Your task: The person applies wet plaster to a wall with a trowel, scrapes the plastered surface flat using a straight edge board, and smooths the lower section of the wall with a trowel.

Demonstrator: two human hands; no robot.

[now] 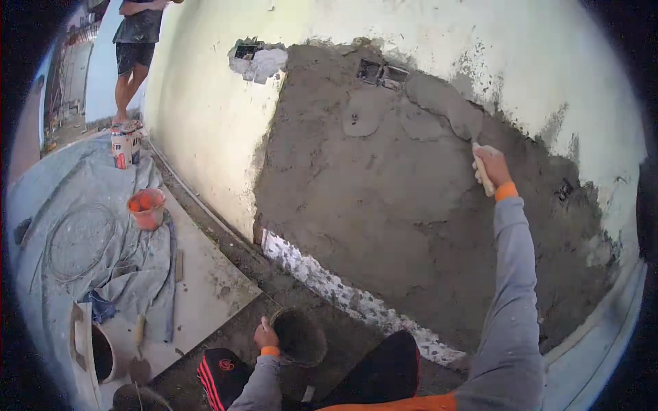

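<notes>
gripping a trowel (484,175), the right hand (493,164) sits near the upper edge of the plaster (363,205); the left hand (266,335) clasps a bucket (319,351), seemingly for steadiness.

Left of the right grip (491,166), the wall (356,205) lies open; just right of the left grip (266,335), a bucket (322,342), then seemingly a knee (384,370), bar passage.

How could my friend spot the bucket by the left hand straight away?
Start at the big pale wall with the grey patch, then look down in front of its base. There, beside the person's left hand, is a round dark bucket. Unlike the red bucket on the grey sheet, it has that hand at its rim.
</notes>
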